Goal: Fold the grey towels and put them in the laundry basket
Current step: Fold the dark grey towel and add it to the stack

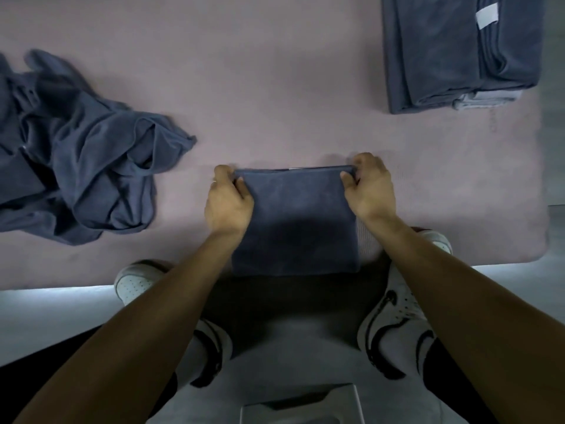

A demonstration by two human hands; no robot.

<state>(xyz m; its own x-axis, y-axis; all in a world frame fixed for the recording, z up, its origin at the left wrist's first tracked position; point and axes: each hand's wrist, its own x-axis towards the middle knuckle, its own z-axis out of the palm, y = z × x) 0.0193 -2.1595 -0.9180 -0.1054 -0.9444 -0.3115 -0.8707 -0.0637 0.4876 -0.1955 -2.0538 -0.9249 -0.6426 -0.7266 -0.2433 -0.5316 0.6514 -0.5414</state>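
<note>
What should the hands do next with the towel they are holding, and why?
Probably lift the folded towel and carry it to the folded stack at far right. The left hand and right hand each pinch a far corner, and it already lies as a neat square. No basket is clearly in view.

place: likely a home room | floor: pinkish rug (275,87) under both hands, grey floor (46,316) behind them | signs: crumpled grey towels (79,166) left of the hands, folded stack (452,53) beyond the right hand
</note>
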